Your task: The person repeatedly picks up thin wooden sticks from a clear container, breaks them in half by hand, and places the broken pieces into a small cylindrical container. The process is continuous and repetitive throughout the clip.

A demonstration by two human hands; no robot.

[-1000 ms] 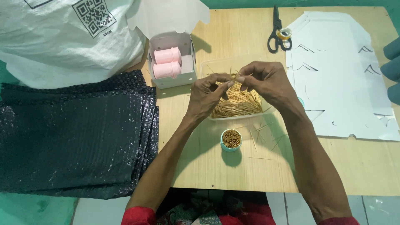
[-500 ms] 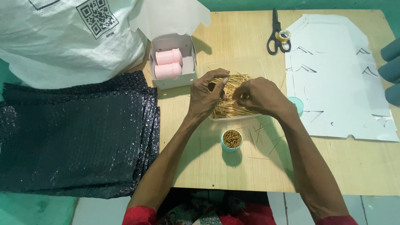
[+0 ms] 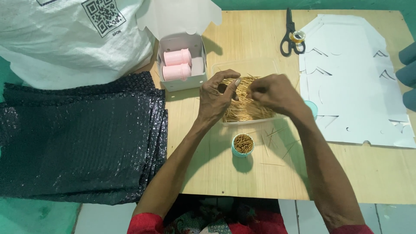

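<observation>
Covering the table's (image 3: 346, 173) left edge, black bubble wrap (image 3: 78, 143) lies stacked under a white woven sack (image 3: 65, 39) at the far-left corner. White card cutouts (image 3: 359, 91) fill the right side. Mid-table, a clear tray of toothpicks (image 3: 247, 110) sits beneath both hands: left hand (image 3: 216, 97) curled, pinching sticks; right hand (image 3: 273, 93) clenched over the pile, grip hidden. A small teal cup (image 3: 242, 145) stands nearer the front edge.

I see pale yellow toothpicks (image 3: 247, 106) in a clear tray (image 3: 245, 69). The small cup (image 3: 242, 145) is teal. Two pink tubes (image 3: 177, 64) sit in a white box (image 3: 197, 80). The bubble wrap (image 3: 78, 138) is shiny black. The scissors (image 3: 289, 32) have black handles. The table (image 3: 255, 39) is light brown wood.
</observation>
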